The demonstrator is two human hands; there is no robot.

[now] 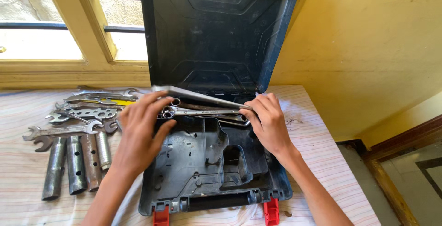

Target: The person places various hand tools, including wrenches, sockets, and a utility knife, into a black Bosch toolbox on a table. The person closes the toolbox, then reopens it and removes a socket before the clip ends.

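My left hand [140,131] was curled over one end of a bundle of long ring spanners [205,111], fingers draped across the top and thumb tucked beneath, while my right hand [269,122] pinched the other end between fingertips and thumb. The bundle lay crosswise, held just above the far part of the tray of the open tool case [216,170], near the hinge. I judged the spanners to be solid steel: heavy for their bulk, wholly stiff, and smooth enough to slide against each other, so a loose stack could fan apart or slip out endwise if tipped. Holding both ends at once seemed the sound grip, since it kept the bundle level and pressed together; a hold at the middle alone would have let the outer pieces pivot. The case was dark moulded plastic with shaped recesses in its tray, its lid [212,32] standing upright at the far side and two red latches [271,212] on the near edge. To the left, on the striped tablecloth [322,161], lay a scatter of open-ended spanners [62,131] and, nearer me, four rusty tube spanners [76,164] side by side. Beyond them was a yellow-framed window [78,28], and a yellow wall [368,46] rose on the right.
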